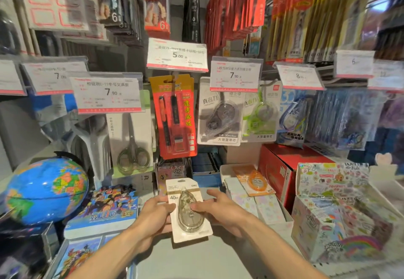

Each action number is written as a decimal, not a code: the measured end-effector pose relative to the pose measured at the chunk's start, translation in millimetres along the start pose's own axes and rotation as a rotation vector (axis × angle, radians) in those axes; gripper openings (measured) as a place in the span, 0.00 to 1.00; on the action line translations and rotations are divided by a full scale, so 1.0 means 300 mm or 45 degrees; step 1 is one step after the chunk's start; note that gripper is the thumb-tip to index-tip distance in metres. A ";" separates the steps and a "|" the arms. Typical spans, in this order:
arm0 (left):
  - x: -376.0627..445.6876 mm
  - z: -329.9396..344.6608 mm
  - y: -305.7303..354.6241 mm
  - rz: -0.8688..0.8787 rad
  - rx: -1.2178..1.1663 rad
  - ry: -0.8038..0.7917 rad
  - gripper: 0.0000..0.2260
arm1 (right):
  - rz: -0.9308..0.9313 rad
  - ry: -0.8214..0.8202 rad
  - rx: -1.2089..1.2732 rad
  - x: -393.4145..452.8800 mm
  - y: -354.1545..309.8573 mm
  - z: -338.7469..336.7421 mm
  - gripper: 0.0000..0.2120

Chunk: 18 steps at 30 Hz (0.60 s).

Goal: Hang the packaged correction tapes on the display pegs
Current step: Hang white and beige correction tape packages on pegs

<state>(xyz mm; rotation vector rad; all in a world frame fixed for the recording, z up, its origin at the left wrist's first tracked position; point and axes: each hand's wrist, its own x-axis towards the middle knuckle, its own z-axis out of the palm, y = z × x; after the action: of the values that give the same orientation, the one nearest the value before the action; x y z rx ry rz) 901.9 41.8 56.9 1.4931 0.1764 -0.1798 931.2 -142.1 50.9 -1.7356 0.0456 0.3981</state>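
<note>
Both forearms reached forward from the bottom edge, low over the grey shelf [196, 261]. Left hand [156, 215] gripped the tape pack [189, 211] by its left edge, thumb on the card face; right hand [218, 209] pinched the right edge, thumb on the blister. The pack stood nearly upright between them, well below the pegs. An orange pack [254, 180] lay just behind on a box. Farther back, grey [219, 114] and green [259, 116] tape packs hung under a price tag [235, 75]. Likely risks: the tags hid the peg tips, so the hang hole could miss, and nudging neighbours could knock a hung pack off.
</note>
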 end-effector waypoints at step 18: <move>-0.184 0.240 0.064 0.270 0.035 -0.045 0.05 | -0.314 0.067 -0.088 -0.260 -0.054 -0.222 0.27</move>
<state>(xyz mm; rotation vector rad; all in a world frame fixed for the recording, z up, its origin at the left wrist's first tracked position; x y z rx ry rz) 852.8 -28.1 93.2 1.5240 -0.0132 -0.0382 877.9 -217.3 98.7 -1.7945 -0.1449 0.1738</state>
